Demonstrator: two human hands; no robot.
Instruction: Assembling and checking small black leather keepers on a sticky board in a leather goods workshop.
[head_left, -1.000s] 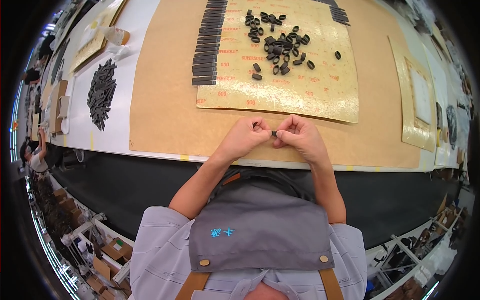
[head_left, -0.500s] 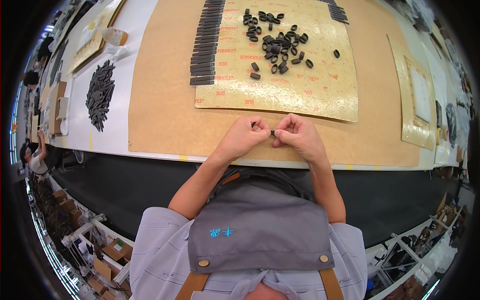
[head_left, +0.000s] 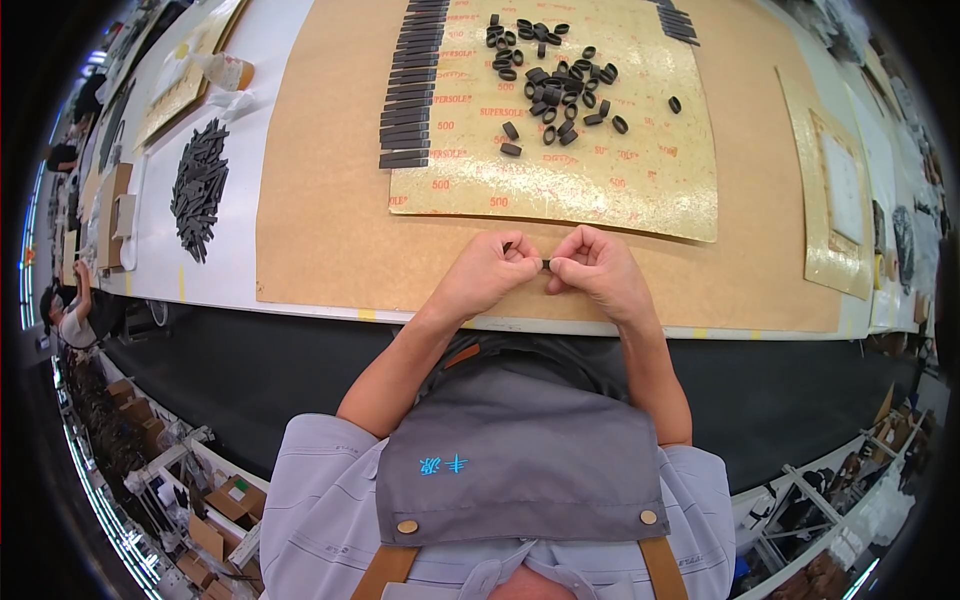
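Close to the table's near edge, my left hand (head_left: pixel 487 274) and my right hand (head_left: pixel 602 274) pinch a small black strip (head_left: pixel 546 265) between thumbs and fingertips. Most of the strip is hidden by my fingers; a dark end also shows above the left hand's fingers. Just beyond my hands lies a glossy yellowish board (head_left: pixel 590 190) with red print. Scattered on it are several small black loops (head_left: pixel 570 98), some standing on edge. Flat black strips (head_left: pixel 404 140) line the board's left side in a row.
A heap of loose black strips (head_left: pixel 200 190) lies on the white tabletop at left. Brown paper (head_left: pixel 330 200) covers the middle of the table. Another yellowish board (head_left: pixel 830 262) sits at right. A plastic-wrapped item (head_left: pixel 228 74) is at the far left, and a person (head_left: pixel 75 318) works beyond.
Both hands hold almost the same pose, still pinching the black strip. The loops and strips on the board stay where they were.
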